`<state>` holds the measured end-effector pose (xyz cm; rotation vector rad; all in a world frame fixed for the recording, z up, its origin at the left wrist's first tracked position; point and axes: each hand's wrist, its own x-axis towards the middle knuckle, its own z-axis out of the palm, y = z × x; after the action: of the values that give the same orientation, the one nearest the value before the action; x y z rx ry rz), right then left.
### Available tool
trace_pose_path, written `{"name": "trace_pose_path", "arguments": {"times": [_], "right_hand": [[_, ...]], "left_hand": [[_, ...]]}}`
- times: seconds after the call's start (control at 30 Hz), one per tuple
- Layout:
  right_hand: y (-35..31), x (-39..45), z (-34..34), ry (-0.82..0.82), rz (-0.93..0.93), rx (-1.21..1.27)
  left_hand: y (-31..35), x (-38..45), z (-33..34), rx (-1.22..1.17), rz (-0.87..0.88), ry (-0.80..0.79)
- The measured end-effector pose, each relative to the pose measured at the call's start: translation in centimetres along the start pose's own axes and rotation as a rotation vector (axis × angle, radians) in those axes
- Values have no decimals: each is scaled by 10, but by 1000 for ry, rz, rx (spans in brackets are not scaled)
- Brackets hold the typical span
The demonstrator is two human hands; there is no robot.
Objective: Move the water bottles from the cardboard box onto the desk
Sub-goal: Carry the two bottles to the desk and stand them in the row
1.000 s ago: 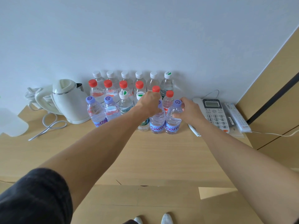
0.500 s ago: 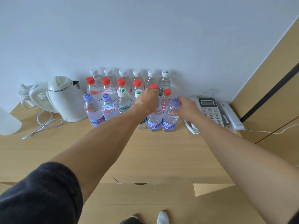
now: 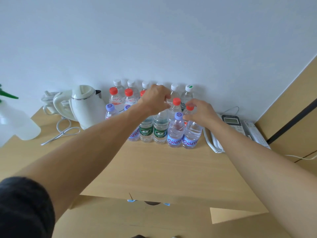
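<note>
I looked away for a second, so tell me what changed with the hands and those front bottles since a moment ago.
Both hands have let go. The left hand has lifted off the front row, fingers loosely curled above it; the right hand has opened beside the rightmost purple-label bottle it was gripping. That bottle and its purple-capped neighbour stand upright on the desk. The kettle and phone look unmoved.

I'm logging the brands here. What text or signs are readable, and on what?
"Gan", cut off: blue label of the clear purple-capped bottle and its right neighbour.
"9"-like mark: purple cap.
Green labels of two clear bottles: white characters, too blurred.
White desk phone and white remote: too small.
</note>
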<state>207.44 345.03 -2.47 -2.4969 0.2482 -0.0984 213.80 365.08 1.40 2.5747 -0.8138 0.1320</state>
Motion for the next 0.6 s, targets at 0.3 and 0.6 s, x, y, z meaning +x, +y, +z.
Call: {"name": "trace_pose_path", "arguments": {"times": [0.3,0.6], "right_hand": [[-14,3,10,-21,-105,42],[-20,5,26,-39,-58,-54]], "left_hand": [[-84,-10,-42,279,-117,-87],[-162,-39,-48,417,-205,-285]]}}
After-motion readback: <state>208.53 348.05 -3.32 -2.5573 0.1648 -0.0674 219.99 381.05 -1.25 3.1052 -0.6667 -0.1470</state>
